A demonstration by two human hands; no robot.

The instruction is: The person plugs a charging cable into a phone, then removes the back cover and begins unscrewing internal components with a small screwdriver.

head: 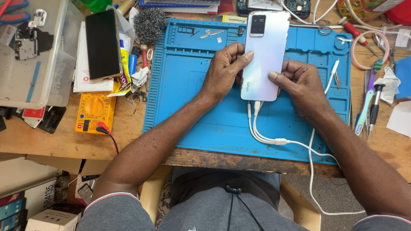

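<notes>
A pale white-lilac smartphone (pixel 265 51) lies back side up, held over a blue repair mat (pixel 192 107) on a wooden bench. My left hand (pixel 222 70) grips its left edge, thumb pressed on the back cover. My right hand (pixel 299 87) holds the right edge, thumb resting on the cover. Two white cables (pixel 257 128) are plugged into the phone's bottom end and run off toward the bench's front edge.
A second phone (pixel 102 45) with a dark screen lies at the left on papers, above a yellow multimeter (pixel 95 112). Steel wool (pixel 150 23), a clear plastic bin (pixel 34 55), screwdrivers (pixel 374 107), a toothbrush (pixel 368 96) and tweezers (pixel 334 72) crowd the bench.
</notes>
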